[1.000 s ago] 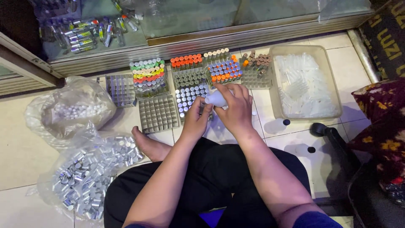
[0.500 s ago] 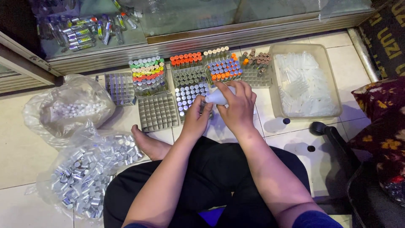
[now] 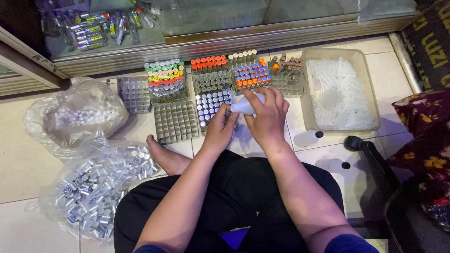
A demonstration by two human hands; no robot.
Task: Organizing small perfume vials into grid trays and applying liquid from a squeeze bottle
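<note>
White plastic squeeze bottle (image 3: 244,106) lies sideways in the right hand (image 3: 268,117), whose fingers curl over it, above a grey grid rack of small silver-capped vials (image 3: 212,104). Beside it, the left hand (image 3: 219,131) pinches at the bottle's nozzle end, over that rack; what it pinches is too small to tell. An empty grey grid tray (image 3: 176,122) sits just left

White bottle (image 3: 244,106) half hidden by hands; bag of vials (image 3: 93,187) blurred.
</note>
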